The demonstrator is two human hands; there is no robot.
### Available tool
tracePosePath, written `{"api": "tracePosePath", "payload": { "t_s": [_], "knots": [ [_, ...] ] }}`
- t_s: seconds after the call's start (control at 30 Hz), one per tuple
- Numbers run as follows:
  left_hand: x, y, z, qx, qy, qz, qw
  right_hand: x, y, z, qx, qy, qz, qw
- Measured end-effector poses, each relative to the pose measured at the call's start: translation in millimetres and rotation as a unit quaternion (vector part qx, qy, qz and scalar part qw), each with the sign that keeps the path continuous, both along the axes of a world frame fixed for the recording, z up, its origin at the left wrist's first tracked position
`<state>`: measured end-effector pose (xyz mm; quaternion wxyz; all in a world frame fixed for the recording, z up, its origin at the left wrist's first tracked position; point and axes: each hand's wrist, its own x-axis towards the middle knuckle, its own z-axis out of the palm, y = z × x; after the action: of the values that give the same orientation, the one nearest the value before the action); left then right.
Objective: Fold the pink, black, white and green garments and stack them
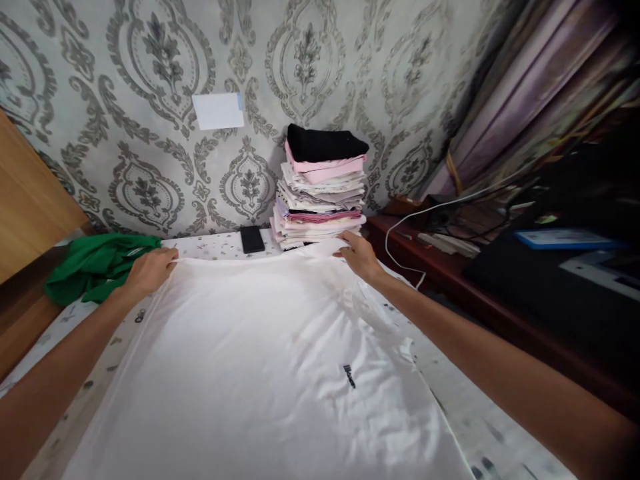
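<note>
The left hand (153, 268) and right hand (359, 257) each pinch the far edge of the white shirt (240, 353), spread across the lower center of the frame, below the stack of folded clothes (323, 193).

Clothes: one stack (324, 193). In front of the stack: one white garment (240, 353), one left hand (151, 270) and one right hand (361, 257). Left of it: one phone (253, 239), one green cloth (95, 263) and, higher, one card (219, 111). Right of it: one curtain (530, 93).
</note>
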<state>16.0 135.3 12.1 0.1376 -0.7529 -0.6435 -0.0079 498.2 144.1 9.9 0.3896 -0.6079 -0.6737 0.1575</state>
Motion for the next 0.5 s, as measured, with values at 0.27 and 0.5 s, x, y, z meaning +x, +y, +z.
{"api": "tracePosePath", "payload": {
  "t_s": [0.27,0.5],
  "knots": [
    [-10,-83,-23.7,0.0,0.016,-0.091,0.996,30,-90,-15.2,0.062,-0.138,0.179,0.972],
    [-8,-105,-25.9,-0.01,0.009,-0.067,0.998,39,-114,-31.0,0.015,-0.103,0.179,0.978]
  ]
}}
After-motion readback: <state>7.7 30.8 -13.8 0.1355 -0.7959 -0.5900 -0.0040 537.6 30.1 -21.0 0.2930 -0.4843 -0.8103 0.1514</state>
